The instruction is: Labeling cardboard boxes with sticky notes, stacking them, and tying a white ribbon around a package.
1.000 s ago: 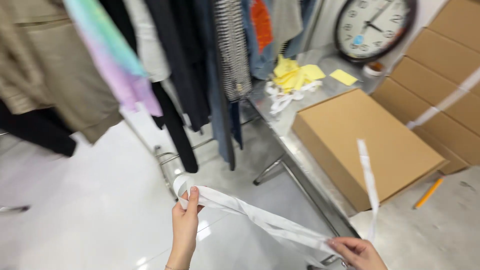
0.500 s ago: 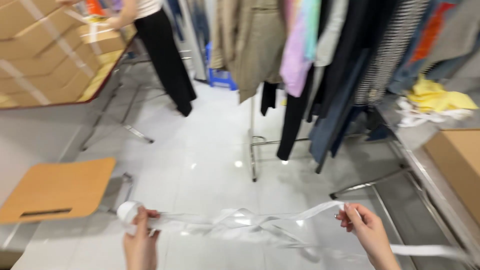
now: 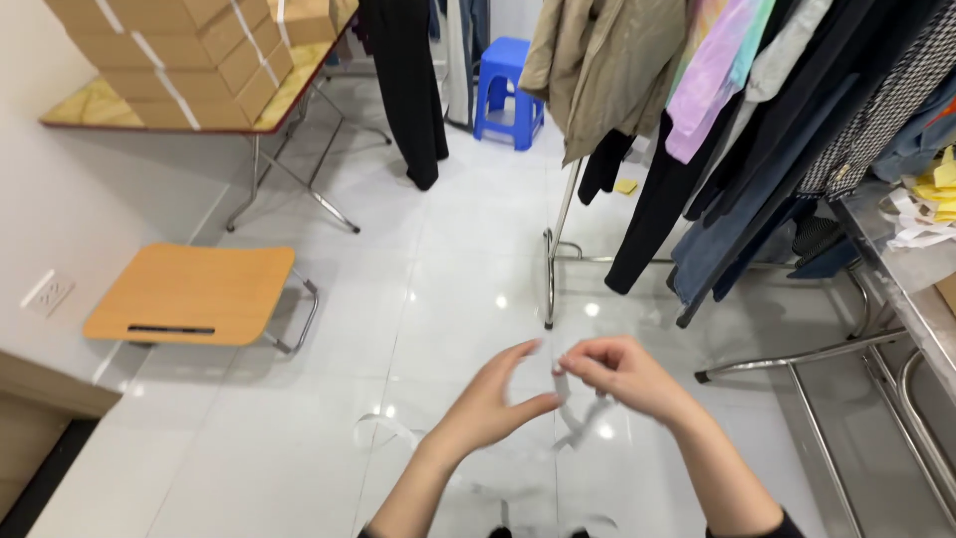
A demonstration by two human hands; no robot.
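I hold a thin white strip [image 3: 578,423] out in front of me, low over the shiny white floor [image 3: 448,299]. My right hand [image 3: 617,374] pinches its top end, so that grip is tight on the strip. From there the strip hangs down and trails to the near left, where it curls into a loop by my left arm. It is blurry, so I cannot see all of it. My left hand [image 3: 493,403] is just beside my right, fingers open and apart, thumb tip near the strip; I cannot tell if it touches.

Far left, plain brown cardboard boxes [image 3: 189,50] are stacked on a folding worktop [image 3: 299,80]. They are box-shaped, with pale tape stripes over them. Below, on the left, a small wooden folding seat [image 3: 189,294] stands by the wall, next to a white wall socket [image 3: 45,292]. Far back is a blue stool [image 3: 508,90]. On the right, clothes [image 3: 737,120] hang from a metal rack [image 3: 553,259].
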